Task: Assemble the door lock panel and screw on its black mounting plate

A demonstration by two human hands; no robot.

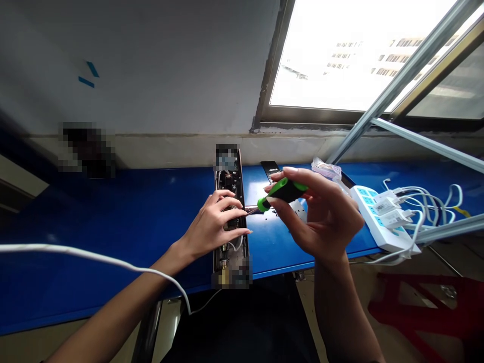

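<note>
A long, narrow dark device housing (244,186) with exposed parts and wires lies on the blue table, its length running away from me. My left hand (223,217) rests across its middle, fingers spread over the inside; I cannot make out anything held in it. Pinched in my right hand (321,217) is a green and black screwdriver (285,190), tilted, with its shaft pointing left and down toward the housing's right edge beside my left fingertips. Whether the tip touches a screw cannot be seen. Small dark bits lie on the table right of the housing, partly behind the screwdriver.
A white power strip (372,217) with plugged-in chargers and cables stands at the right. Behind my right hand are a dark flat object (269,168) and a plastic bag (325,169). A white cable (113,259) crosses over my left forearm. A metal frame (378,108) rises at the right.
</note>
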